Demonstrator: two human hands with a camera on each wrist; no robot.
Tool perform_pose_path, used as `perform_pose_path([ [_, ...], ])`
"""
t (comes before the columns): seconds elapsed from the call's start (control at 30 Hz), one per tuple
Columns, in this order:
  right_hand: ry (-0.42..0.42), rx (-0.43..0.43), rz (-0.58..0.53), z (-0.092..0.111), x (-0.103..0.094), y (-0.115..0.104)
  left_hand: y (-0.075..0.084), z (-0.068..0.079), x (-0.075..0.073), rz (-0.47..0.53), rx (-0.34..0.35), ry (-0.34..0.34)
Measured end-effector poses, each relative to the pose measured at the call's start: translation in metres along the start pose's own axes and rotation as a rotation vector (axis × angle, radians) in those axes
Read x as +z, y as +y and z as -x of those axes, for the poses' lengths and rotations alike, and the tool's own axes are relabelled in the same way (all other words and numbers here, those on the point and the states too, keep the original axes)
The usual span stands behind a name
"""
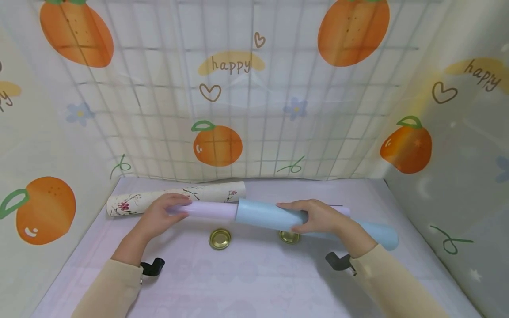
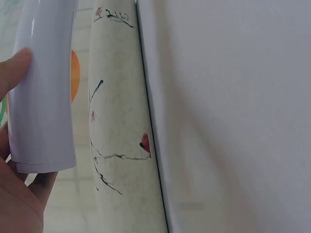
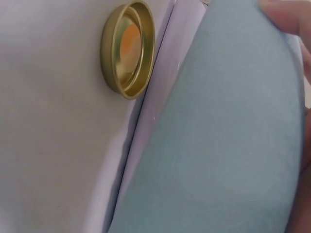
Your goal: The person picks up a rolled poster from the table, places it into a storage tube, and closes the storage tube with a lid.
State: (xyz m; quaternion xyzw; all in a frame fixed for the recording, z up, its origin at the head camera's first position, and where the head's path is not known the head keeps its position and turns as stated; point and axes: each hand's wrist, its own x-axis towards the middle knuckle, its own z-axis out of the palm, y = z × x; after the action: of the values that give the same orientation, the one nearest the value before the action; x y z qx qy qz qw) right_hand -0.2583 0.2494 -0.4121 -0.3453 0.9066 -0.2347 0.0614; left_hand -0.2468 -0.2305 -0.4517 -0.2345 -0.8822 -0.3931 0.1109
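My left hand (image 1: 165, 215) grips the left end of a glossy lilac paper roll (image 1: 212, 210), thumb and fingers on opposite sides. The roll's right part disappears at the left end of a light blue paper roll (image 1: 266, 213). My right hand (image 1: 320, 216) holds that blue roll around its middle, thumb on the near side. The blue roll slants down to the right. More lilac roll (image 3: 158, 109) lies on the table below the blue one in the right wrist view. Close behind my left hand is a cream roll (image 2: 119, 111) printed with plum branches.
Two round gold lids, a left one (image 1: 220, 239) and a right one (image 1: 289, 237), lie in front of the rolls; the blue roll partly covers the right lid. Fabric walls (image 1: 270, 132) printed with oranges enclose the table (image 1: 238, 282) at the back and sides.
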Motion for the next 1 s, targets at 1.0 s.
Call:
perform_pose_path([
  [1.0, -0.02, -0.017, -0.034, -0.008, 0.005, -0.01, 0.042, -0.017, 0.039, -0.052, 0.035, -0.087],
])
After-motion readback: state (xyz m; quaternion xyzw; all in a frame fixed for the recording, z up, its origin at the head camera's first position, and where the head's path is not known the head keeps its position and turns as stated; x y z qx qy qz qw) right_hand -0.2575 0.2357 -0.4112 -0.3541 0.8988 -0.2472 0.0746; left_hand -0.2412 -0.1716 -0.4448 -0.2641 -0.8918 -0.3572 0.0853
